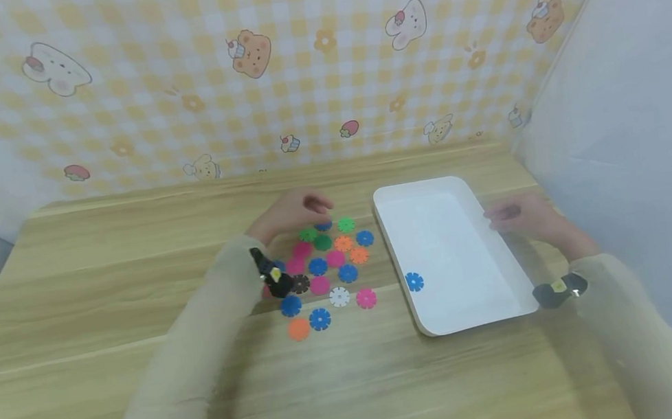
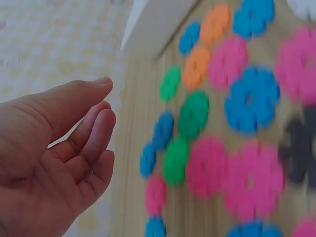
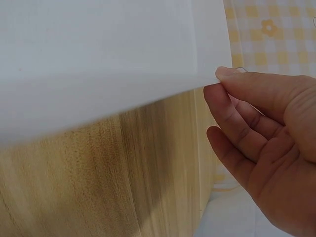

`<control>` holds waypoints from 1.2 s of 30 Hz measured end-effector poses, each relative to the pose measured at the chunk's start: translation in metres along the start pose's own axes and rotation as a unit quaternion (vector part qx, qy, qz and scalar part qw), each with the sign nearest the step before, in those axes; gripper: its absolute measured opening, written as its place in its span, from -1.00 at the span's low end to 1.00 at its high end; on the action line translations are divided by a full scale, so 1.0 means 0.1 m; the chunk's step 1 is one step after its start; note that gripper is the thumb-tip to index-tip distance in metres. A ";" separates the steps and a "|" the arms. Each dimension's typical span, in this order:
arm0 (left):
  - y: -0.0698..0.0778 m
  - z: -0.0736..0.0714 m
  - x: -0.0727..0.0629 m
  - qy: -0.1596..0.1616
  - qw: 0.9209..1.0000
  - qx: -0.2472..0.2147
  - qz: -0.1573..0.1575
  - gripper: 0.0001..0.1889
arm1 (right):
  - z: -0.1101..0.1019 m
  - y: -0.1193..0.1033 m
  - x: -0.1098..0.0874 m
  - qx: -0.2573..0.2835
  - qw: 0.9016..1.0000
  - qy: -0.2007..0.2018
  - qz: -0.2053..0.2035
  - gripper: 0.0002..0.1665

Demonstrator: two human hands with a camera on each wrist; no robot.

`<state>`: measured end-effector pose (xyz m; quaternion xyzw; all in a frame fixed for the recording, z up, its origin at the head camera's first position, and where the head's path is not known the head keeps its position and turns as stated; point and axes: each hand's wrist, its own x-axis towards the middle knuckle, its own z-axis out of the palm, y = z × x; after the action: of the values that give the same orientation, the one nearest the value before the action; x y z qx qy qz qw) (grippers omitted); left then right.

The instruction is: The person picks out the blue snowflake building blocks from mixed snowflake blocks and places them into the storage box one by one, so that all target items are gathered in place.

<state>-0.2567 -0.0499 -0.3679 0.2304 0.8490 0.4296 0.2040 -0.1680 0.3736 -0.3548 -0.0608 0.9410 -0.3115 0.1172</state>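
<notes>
Over the far end of a spread of flower-shaped plastic discs hovers my left hand (image 1: 295,212). In the left wrist view its fingers (image 2: 98,143) are loosely bent, the thumb stands near the fingertips, and nothing is between them. Close under this hand in the head view lie a blue disc (image 1: 323,225) and a light green disc (image 1: 308,235). My right hand (image 1: 523,216) pinches the right rim of a white tray (image 3: 123,94) between thumb and forefinger. A single blue disc (image 1: 415,281) is in the tray, by its left wall.
Several pink, blue, orange and green discs, plus a white disc (image 1: 339,297) and a black disc (image 1: 300,283), lie on the wooden table (image 1: 101,278) left of the tray. A checked cloth (image 1: 309,81) hangs behind. White sheeting (image 1: 629,107) borders the right side.
</notes>
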 end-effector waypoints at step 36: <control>-0.73 -0.36 -0.35 0.075 0.994 0.014 -0.074 -0.63 | 0.01 0.03 -0.01 0.016 1.000 0.003 -0.006 -0.55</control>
<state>-0.2633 -0.1312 -0.4033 0.1364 0.8826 0.4175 0.1675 -0.1668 0.3755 -0.3575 -0.0640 0.9358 -0.3276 0.1129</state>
